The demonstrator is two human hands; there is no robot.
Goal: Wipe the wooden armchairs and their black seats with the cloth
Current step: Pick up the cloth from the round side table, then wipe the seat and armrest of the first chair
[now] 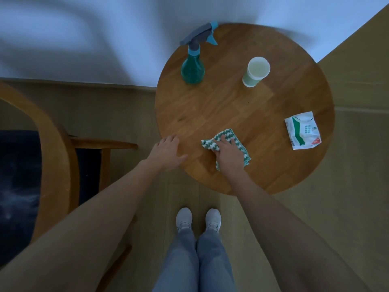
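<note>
A: The right hand (pixel 226 151) bunches the cloth (pixel 226 134) on the counter (pixel 231 106), fingers curled into it. The left hand (pixel 168 150) lies flat and released at the rim.
B: Pickup stage, I'd say. Next it needs lifting left to the armchair (pixel 56 144). Open floor (pixel 134 114) between them, but mind that armrest (pixel 101 144).

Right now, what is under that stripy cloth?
The round wooden table lies under the green-and-white cloth, which the right hand grips. Anything else beneath it is hidden.
</note>
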